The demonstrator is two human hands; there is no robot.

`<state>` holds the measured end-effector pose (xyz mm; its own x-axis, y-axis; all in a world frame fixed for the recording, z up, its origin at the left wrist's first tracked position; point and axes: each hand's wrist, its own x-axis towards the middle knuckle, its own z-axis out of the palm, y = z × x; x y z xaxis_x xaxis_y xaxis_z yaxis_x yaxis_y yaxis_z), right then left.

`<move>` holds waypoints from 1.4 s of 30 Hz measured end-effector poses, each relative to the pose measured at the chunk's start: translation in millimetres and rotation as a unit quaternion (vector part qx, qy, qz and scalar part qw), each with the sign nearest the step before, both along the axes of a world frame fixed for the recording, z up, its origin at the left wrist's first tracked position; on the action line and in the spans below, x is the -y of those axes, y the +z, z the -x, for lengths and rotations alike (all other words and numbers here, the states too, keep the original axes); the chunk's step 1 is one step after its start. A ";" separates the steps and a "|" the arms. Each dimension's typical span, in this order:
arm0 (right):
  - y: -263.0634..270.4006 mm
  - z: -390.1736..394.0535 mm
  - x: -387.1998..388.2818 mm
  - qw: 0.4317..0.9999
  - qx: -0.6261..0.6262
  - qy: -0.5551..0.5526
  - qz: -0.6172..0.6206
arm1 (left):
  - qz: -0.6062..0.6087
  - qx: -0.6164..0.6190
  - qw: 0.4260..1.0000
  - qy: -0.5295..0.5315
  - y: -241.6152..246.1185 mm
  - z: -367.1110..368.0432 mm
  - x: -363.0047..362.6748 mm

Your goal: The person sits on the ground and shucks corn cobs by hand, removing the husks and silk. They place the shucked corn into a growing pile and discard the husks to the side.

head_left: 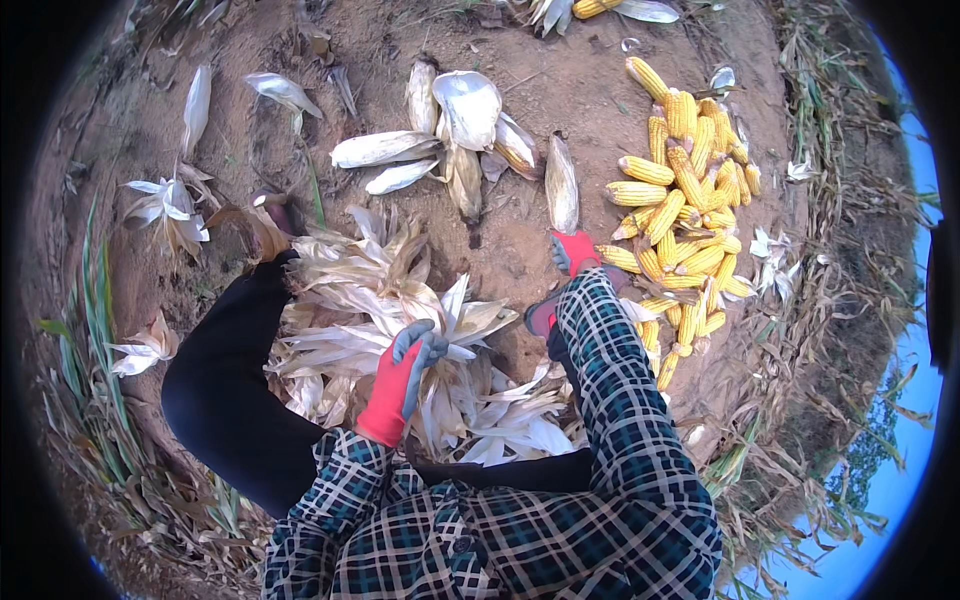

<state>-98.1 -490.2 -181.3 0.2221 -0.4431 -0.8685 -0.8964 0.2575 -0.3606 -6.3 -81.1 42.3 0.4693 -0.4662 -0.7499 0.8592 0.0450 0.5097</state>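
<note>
My left hand (401, 375), in a red and grey work glove, is held over a heap of dry corn husks (360, 270) between my legs. Its fingers are curled together, and no object shows in them. Reaching forward, my right hand (574, 253) wears a matching glove and is closed at the near end of an unhusked corn ear (562, 184) lying on the soil. The glove hides that end of the ear. Close by on the right is a pile of husked yellow corn cobs (686, 176). More unhusked ears (386, 148) lie ahead of me, left of my right hand.
Loose husks (169, 210) are scattered on the bare soil (517, 67) at the left. My bent leg (225, 382) and my shoe (541, 315) flank the husk heap. Dry corn stalks (817, 315) border the ground on the right. Another yellow cob (596, 7) shows at the top edge.
</note>
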 end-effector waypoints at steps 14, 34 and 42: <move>187.0 24.7 -333.5 0.921 0.269 -0.088 -0.269 | -0.145 0.294 0.938 -0.116 -35.2 13.5 -28.6; 375.9 25.7 -317.7 0.883 0.463 -0.014 0.070 | -0.084 0.568 0.795 -0.196 50.0 37.9 -57.3; 381.6 23.6 -353.9 0.885 0.401 -0.033 0.236 | -0.175 0.738 0.638 -0.131 57.4 34.2 -64.0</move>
